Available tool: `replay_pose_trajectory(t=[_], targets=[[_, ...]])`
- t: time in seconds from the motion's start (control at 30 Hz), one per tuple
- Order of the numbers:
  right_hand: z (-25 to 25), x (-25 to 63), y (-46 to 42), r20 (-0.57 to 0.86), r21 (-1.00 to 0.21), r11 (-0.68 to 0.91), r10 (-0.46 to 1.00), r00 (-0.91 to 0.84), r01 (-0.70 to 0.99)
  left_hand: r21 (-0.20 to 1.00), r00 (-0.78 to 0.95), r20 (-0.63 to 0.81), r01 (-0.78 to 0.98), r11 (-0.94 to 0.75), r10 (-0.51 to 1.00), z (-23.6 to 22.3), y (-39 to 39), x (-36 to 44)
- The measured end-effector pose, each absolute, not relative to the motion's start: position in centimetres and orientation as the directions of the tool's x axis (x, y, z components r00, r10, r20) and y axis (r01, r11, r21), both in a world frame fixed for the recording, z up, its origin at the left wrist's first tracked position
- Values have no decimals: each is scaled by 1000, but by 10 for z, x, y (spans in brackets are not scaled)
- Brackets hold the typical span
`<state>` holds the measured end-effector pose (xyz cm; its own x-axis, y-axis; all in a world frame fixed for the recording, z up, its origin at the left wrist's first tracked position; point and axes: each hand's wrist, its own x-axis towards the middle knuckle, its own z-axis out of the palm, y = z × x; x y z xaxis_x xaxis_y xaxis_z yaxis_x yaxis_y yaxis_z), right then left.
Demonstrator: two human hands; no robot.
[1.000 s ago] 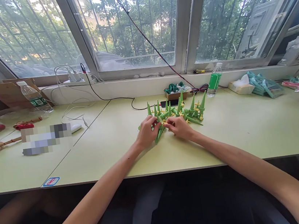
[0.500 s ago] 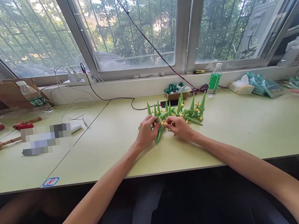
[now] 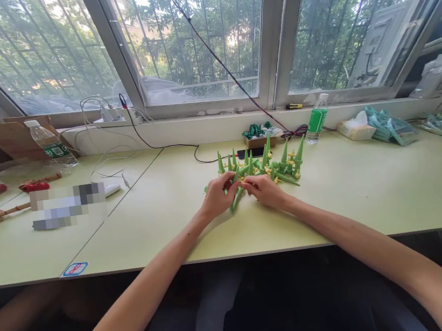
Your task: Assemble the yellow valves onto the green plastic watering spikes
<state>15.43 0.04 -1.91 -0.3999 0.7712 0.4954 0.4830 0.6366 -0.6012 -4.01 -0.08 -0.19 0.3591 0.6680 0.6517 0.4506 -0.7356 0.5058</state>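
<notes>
My left hand (image 3: 220, 196) is closed around a green cone-shaped piece (image 3: 236, 175), with its tip pointing up between thumb and fingers. Close beside it, almost touching, my right hand (image 3: 265, 190) pinches at the base of the same piece. What sits between those right fingertips is mostly hidden; a bit of yellow shows there. Under the hands a green cone (image 3: 234, 202) lies slanted on the table. Just beyond and to the right is a cluster of green cones (image 3: 286, 165) with small yellow parts, several upright and others lying down.
On the pale table (image 3: 355, 191), a phone (image 3: 250, 153) and a small brown box (image 3: 261, 142) lie behind the cones. Further right stand a green-labelled bottle (image 3: 316, 119) and a tissue pack (image 3: 356, 127). Leftward are a wooden toy (image 3: 3, 214), white cables (image 3: 114, 171) and another bottle (image 3: 52, 144).
My right hand has moved slightly left, bringing its fingertips up against the left hand's. My left hand has barely moved, and the cluster of cones stays where it was.
</notes>
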Motion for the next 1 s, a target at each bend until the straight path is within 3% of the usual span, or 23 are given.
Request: replay_pose_trajectory(t=[0.3,0.6,1.0], targets=[[-20,152,1,542,-612,656,754,-370,442,581,322,623,419,-698,713,-2,-1,-39],[-18,154,-2,535,-459,706,704,-467,539,626,319,583,409,-663,747,-2,0,-41],[-18,152,-2,544,-532,680,731,-412,504,641,317,578,395,-659,752,-3,1,-39]])
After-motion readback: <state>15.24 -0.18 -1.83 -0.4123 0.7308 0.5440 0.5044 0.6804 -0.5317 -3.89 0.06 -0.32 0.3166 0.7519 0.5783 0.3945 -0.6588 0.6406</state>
